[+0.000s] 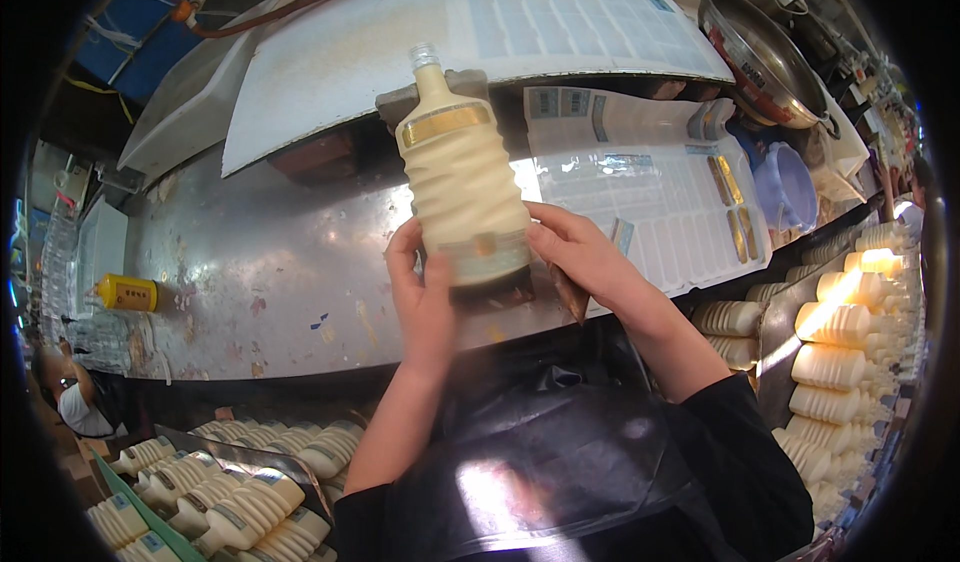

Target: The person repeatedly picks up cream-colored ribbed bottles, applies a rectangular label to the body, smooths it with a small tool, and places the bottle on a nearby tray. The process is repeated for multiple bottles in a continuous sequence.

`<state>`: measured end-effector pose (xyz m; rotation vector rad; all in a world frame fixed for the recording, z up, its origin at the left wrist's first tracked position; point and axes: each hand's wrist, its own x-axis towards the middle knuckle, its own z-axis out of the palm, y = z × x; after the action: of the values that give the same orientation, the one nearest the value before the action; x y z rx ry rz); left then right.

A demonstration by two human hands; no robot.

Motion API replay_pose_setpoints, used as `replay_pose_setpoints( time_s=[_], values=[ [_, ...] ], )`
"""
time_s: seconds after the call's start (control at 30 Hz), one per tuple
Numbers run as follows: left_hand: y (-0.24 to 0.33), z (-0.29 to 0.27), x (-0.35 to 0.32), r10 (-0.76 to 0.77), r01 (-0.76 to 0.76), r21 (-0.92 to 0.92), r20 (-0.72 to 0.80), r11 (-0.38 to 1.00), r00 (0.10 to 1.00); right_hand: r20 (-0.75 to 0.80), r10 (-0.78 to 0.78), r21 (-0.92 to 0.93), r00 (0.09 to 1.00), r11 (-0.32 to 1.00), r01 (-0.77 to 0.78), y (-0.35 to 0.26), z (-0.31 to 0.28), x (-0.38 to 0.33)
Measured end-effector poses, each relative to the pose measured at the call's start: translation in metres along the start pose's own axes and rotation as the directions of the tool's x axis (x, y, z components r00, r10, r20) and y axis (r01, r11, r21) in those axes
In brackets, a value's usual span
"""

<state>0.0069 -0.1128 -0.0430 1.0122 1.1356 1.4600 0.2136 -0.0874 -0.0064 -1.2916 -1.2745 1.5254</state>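
I hold a cream-coloured ribbed bottle [463,172] upright above the metal worktop [250,272]. It has a clear uncapped neck, a gold band near the shoulder and another band with a gold seal near the base. My left hand [420,287] grips its lower left side. My right hand [580,252] presses on its lower right side by the lower band. A small brown strip hangs below my right hand.
Label backing sheets [650,202] lie on the worktop at the right. Several cream bottles fill trays at lower left [240,497] and right [840,362]. A small yellow container [128,293] stands at left. A metal pan [760,57] and a purple lid [790,187] sit at upper right.
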Motion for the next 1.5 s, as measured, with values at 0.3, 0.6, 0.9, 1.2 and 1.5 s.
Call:
replay_pose_setpoints(
  time_s=[0.3,0.6,0.9,1.2,1.5],
  values=[
    [0.000,0.004,0.000,-0.020,0.019,0.062,0.009,0.998,1.000,-0.024,0.039,-0.328,0.999,0.944,-0.045,-0.002,-0.003,0.005],
    [0.006,0.006,-0.002,-0.046,0.048,0.130,-0.020,0.990,0.999,-0.243,-0.162,-0.618,0.956,0.786,-0.024,-0.052,0.032,0.002],
    [0.004,0.002,-0.001,-0.040,0.040,-0.019,-0.014,0.999,0.999,-0.023,0.084,-0.251,0.996,0.964,-0.087,-0.011,0.004,-0.001],
    [0.006,0.001,-0.002,-0.040,0.040,-0.021,-0.006,0.999,0.999,-0.014,0.063,-0.233,0.998,0.970,-0.065,-0.011,0.006,-0.002],
    [0.004,0.000,-0.003,-0.046,0.046,-0.042,-0.011,0.998,0.999,-0.014,0.042,-0.221,0.999,0.974,-0.044,-0.007,0.007,0.000]
  ],
)
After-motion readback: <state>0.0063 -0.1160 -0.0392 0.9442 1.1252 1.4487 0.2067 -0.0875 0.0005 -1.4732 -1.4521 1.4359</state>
